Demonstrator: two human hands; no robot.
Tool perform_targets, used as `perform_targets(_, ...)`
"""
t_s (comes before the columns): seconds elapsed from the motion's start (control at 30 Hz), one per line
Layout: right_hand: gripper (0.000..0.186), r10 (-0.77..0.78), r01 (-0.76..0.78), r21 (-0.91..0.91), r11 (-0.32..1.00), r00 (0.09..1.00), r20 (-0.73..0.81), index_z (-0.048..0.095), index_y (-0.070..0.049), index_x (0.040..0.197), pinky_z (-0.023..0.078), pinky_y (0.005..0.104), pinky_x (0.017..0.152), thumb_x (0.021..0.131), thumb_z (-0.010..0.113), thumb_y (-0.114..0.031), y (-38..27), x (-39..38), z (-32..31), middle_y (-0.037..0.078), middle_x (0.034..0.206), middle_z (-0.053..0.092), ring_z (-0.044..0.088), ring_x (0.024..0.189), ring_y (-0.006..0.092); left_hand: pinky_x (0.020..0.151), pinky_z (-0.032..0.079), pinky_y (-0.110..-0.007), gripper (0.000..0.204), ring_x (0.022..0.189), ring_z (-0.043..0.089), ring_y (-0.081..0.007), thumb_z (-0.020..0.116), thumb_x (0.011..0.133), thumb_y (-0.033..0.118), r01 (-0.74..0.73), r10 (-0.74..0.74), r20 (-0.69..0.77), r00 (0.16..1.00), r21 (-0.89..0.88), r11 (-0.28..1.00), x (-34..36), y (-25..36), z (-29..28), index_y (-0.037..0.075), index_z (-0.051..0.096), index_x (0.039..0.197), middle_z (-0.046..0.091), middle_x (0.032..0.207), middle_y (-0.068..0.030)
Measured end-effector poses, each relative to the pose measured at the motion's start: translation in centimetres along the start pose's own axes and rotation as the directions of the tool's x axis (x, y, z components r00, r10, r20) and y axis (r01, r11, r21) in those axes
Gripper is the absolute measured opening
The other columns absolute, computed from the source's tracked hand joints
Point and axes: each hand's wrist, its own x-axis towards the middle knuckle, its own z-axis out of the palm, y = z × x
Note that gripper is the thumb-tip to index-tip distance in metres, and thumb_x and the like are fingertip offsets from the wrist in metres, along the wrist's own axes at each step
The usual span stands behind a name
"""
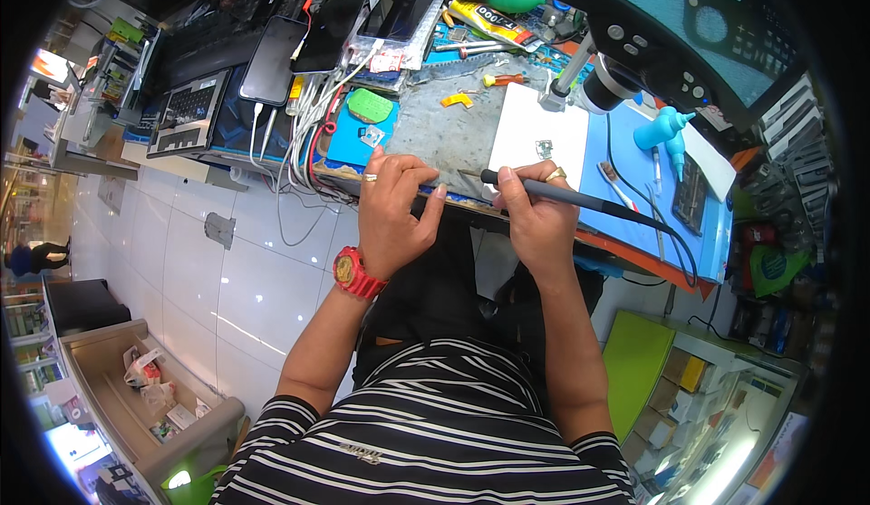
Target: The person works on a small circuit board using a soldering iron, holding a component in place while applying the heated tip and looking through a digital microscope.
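Note:
A soldering iron [544,191] with a dark handle is gripped in my right hand [541,224], its thin tip pointing left over the bench's near edge. My left hand [396,206] is bent at the same edge, thumb and forefinger close together near that tip. Whatever lies between those fingers is too small to make out. Right of the iron, a small metal-coloured part [544,149] rests on a white sheet [521,129]. Beyond my left hand, another small part [371,135] and a green lump [370,105] sit on a blue mat [349,149].
Phones [273,57] and bundled white cables [304,120] crowd the bench's left side. A microscope [604,84] and monitor [716,29] stand at the right, near light-blue bottles [664,127] and a brush [616,182]. An orange-handled screwdriver [503,80] lies farther back.

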Motion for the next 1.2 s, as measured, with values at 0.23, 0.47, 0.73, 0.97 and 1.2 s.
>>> perform_targets(0.23,0.022,0.033,-0.018,0.161,0.987,0.995,-0.094,0.065,-0.001,0.103,0.054,0.0263,0.064,0.109,0.076,-0.019,-0.7,-0.5,-1.0,0.008,0.079,0.074,0.07,0.07,0.0119,0.126,0.037,-0.063,0.023,0.115,0.067,-0.0339,0.083,0.091,0.012,0.01,-0.01,0.023,1.0,-0.013,1.0,0.5,0.4,0.1,0.006,0.075,0.111,0.07,0.114,-0.0099)
perform_targets(0.47,0.025,0.095,0.012,0.38,0.925,0.96,-0.262,0.057,0.001,0.114,0.062,0.0311,0.066,0.119,0.055,-0.023,0.9,0.6,-8.7,0.02,0.106,0.077,0.078,0.082,0.0198,0.128,0.031,-0.066,0.028,0.115,0.067,-0.0361,0.083,0.091,0.011,-0.083,0.087,0.072,0.994,-0.058,0.995,4.1,3.9,0.9,0.006,0.073,0.117,0.071,0.115,-0.013)
perform_targets(0.73,0.021,0.066,0.028,0.356,0.934,0.966,-0.249,0.055,-0.004,0.107,0.061,0.0296,0.063,0.118,0.06,-0.021,1.9,2.4,-8.6,0.015,0.093,0.075,0.078,0.078,0.0196,0.129,0.031,-0.065,0.03,0.113,0.067,-0.0329,0.079,0.095,0.021,-0.139,0.143,0.215,0.966,-0.036,0.99,8.0,5.4,5.5,0.006,0.073,0.12,0.069,0.11,-0.01)
perform_targets(0.97,0.024,0.043,0.041,0.288,0.957,0.959,-0.279,0.053,-0.004,0.104,0.057,0.025,0.061,0.116,0.066,-0.021,1.9,2.8,-7.2,0.01,0.083,0.074,0.072,0.069,0.0119,0.129,0.031,-0.064,0.023,0.108,0.067,-0.0317,0.079,0.095,0.019,-0.152,0.145,0.235,0.961,0.009,0.988,8.7,5.6,6.7,0.009,0.078,0.115,0.066,0.105,-0.0091)
perform_targets(1.2,0.025,0.06,0.015,0.307,0.951,0.971,-0.233,0.053,-0.002,0.102,0.058,0.0264,0.059,0.115,0.064,-0.02,1.8,3.7,-7.7,0.013,0.084,0.075,0.072,0.066,0.0125,0.13,0.029,-0.066,0.021,0.106,0.067,-0.0333,0.079,0.093,0.017,-0.154,0.152,0.194,0.969,-0.003,0.988,8.6,5.7,6.7,0.01,0.079,0.113,0.065,0.103,-0.0093)
